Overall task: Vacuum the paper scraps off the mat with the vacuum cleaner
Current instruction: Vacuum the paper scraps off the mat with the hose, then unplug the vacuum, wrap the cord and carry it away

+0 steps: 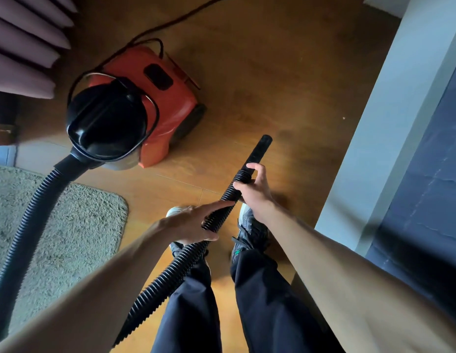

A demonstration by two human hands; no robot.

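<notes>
Around the hose [170, 276], both hands [188, 222] [255, 192]

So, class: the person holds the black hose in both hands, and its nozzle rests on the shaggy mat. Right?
One slip: the head view shows the nozzle held above the bare wooden floor, well clear of the mat. The left hand and right hand do hold the hose.

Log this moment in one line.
left hand: holds hose | right hand: grips hose near nozzle | nozzle: over floor, off mat
</notes>
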